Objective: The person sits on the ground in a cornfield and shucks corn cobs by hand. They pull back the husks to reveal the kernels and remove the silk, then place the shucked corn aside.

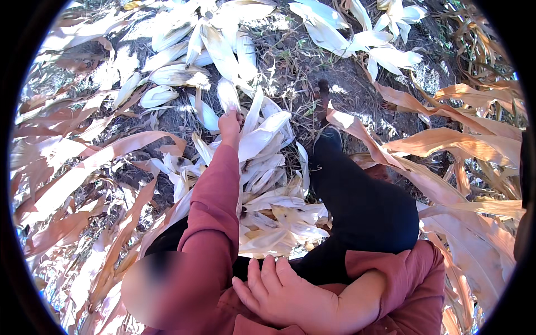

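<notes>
My left arm stretches forward over the ground, and my left hand (230, 124) is closed on the lower end of an ear of corn (228, 94) wrapped in a pale husk. The ear points away from me at the edge of a heap of husked-looking ears. Just right of that hand and nearer to me lies a pile of loose pale corn husks (262, 167). My right hand (287, 295) rests near my lap with its back up and fingers stretched out a little apart. Nothing shows in it, though its palm is hidden.
Several ears in husks (167, 75) lie ahead to the left, and more pale husks (363, 39) lie far right. Dry corn leaves (435, 145) arch in from the right, others (100, 162) from the left. My leg in dark trousers (368, 201) is bent beside the husk pile.
</notes>
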The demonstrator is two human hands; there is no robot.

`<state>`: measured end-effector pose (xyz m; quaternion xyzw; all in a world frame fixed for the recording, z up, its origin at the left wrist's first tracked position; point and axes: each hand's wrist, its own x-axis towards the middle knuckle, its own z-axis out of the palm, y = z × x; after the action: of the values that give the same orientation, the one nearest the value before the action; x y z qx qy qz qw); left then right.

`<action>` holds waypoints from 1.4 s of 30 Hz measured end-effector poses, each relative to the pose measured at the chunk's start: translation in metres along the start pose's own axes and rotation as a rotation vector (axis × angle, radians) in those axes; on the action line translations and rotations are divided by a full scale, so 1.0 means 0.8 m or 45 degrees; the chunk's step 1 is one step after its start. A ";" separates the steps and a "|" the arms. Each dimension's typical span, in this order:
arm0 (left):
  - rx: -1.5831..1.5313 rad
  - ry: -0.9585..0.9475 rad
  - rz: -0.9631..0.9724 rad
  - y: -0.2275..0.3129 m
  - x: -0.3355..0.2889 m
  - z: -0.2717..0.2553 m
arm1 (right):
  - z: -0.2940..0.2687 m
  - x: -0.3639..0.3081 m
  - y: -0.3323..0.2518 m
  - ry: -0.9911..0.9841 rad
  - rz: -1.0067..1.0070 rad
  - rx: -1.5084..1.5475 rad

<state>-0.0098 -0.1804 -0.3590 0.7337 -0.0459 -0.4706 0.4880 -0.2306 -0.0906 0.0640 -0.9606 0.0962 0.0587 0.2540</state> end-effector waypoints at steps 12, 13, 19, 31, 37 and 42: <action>0.261 -0.150 0.386 0.104 -0.178 -0.144 | 0.004 0.023 -0.011 0.132 -0.134 0.061; 0.343 -0.241 0.448 0.120 -0.201 -0.154 | -0.007 0.030 -0.008 0.101 -0.104 0.093; 0.354 -0.639 0.493 0.226 -0.360 -0.201 | -0.057 0.024 0.060 0.629 0.231 0.039; -0.746 -0.800 0.271 0.240 -0.409 -0.256 | -0.016 0.047 0.082 0.458 -0.059 0.343; -0.498 -0.548 0.414 0.233 -0.362 -0.252 | 0.034 0.090 0.030 0.415 0.026 0.781; -0.308 -0.596 0.387 0.209 -0.355 -0.228 | 0.040 0.115 0.039 0.570 0.293 0.915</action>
<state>0.0329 0.0044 -0.0338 0.5267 -0.2099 -0.5505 0.6127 -0.1498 -0.1153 0.0065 -0.7833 0.2694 -0.1603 0.5369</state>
